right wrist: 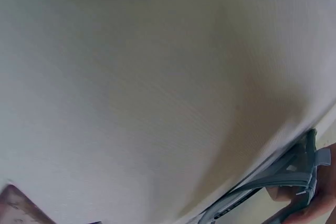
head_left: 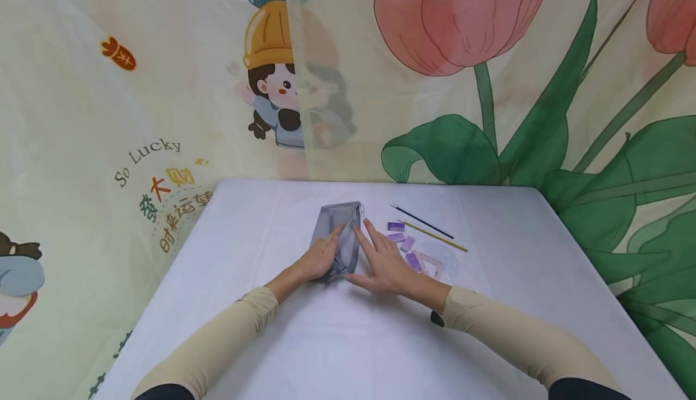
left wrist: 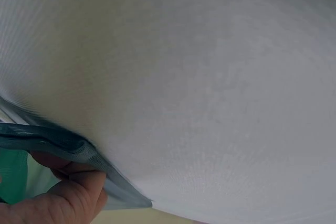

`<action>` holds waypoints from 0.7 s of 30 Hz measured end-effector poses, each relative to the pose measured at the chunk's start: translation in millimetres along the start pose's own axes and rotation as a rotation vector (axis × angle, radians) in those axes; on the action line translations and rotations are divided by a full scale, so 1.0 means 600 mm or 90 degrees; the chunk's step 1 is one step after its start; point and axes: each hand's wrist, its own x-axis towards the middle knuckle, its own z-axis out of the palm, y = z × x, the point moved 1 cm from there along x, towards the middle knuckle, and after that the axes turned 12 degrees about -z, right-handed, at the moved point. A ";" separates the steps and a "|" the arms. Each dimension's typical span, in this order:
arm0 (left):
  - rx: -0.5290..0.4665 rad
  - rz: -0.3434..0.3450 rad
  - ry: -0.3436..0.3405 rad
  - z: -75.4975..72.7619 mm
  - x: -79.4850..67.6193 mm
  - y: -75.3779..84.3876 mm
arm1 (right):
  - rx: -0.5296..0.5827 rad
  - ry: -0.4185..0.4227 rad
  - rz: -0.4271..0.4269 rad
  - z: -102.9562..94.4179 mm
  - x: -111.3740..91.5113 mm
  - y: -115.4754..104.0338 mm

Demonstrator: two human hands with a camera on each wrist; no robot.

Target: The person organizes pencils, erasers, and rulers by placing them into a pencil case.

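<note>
A grey see-through mesh pouch (head_left: pixel 348 212) lies on the table, with a small loop at its far right corner and a few thin dark items showing inside. My left hand (head_left: pixel 317 261) lies over its left side and grips the near part, one finger stretched along the mesh. My right hand (head_left: pixel 385 265) has its fingers spread, fingertips at the pouch's right edge and thumb by its near corner. A thumb and bent finger pinch the pouch's edge (left wrist: pixel 123 190) in the left wrist view. The right wrist view catches the zip edge (right wrist: pixel 278 179) held by fingers.
Right of the pouch lie a black pencil (head_left: pixel 423 222), a yellow pencil (head_left: pixel 435 235) and several purple blocks (head_left: pixel 396 226). A pink triangular ruler (head_left: pixel 435 263) and a clear plastic piece (head_left: pixel 450 259) sit beside them. The white table (head_left: pixel 261 219) meets a printed cloth behind.
</note>
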 end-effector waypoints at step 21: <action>0.001 -0.028 -0.006 0.003 -0.001 0.000 | -0.140 -0.037 -0.009 0.009 -0.049 0.005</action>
